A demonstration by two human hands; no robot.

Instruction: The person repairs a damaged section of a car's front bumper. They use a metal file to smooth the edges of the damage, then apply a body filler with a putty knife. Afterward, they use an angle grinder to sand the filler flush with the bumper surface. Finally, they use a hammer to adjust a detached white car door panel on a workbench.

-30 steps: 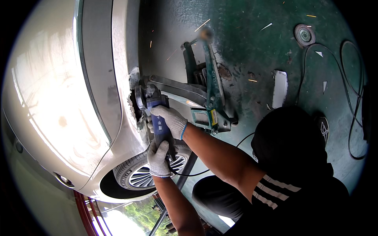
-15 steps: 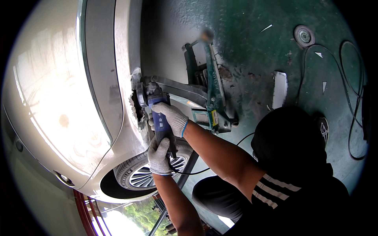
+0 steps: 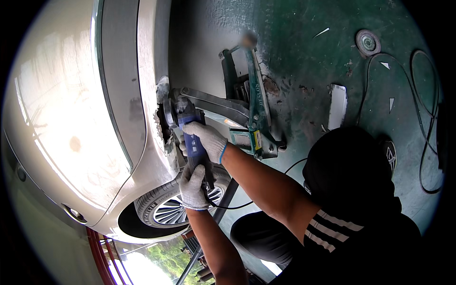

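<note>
Both my hands, in white knit gloves, are wrapped around a blue angle grinder (image 3: 194, 145). My right hand (image 3: 205, 137) closes over the body near its head. Lower down, my left hand (image 3: 192, 189) grips the rear end, where the black cord comes out. The grinder's disc (image 3: 169, 114) stands upright at the jagged, cut-open sill (image 3: 160, 124) of a light-coloured car (image 3: 118, 61). Whether the disc touches the metal I cannot tell. Bare, scuffed metal shows around the opening.
A green floor jack (image 3: 256, 104) stands beside the sill, its arm reaching toward the car. Below the grinder is the car's wheel (image 3: 173, 211). A loose disc (image 3: 367, 42), a metal strip (image 3: 338, 107), small scraps and a looping black cable (image 3: 422, 123) lie on the green floor.
The car and wheel sit slightly farther left and up in the picture. Both hands keep their grip on the angle grinder, and its disc stays at the torn sill.
</note>
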